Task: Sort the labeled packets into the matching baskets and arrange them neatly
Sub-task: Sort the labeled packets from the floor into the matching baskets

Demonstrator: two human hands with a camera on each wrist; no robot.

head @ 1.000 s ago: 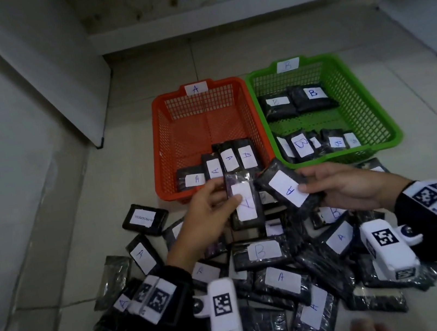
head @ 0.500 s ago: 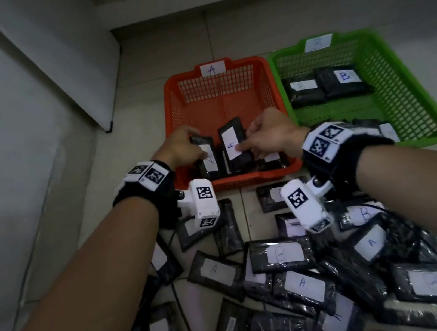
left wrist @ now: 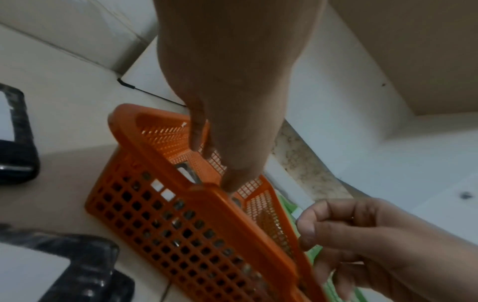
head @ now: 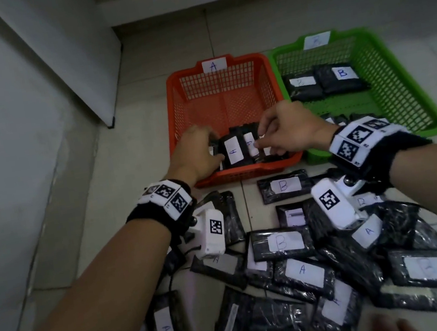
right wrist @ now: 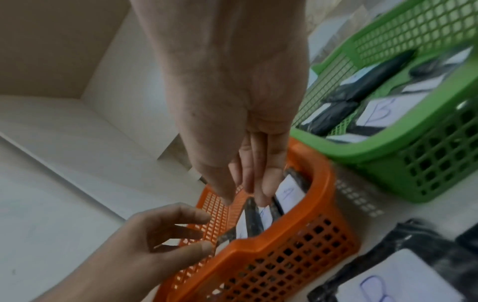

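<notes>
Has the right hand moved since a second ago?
Yes. The right hand was short of the orange basket's near rim, holding an A packet over the floor pile; now it is past that rim, fingers among the packets inside.

bare forearms, black wristbands with checkered markers, white camera boxes

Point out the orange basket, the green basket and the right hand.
orange basket (head: 226, 59): head view, far rim beside its A tag.
green basket (head: 406, 95): head view, right mesh wall.
right hand (head: 289, 131): head view, back of the hand.
</notes>
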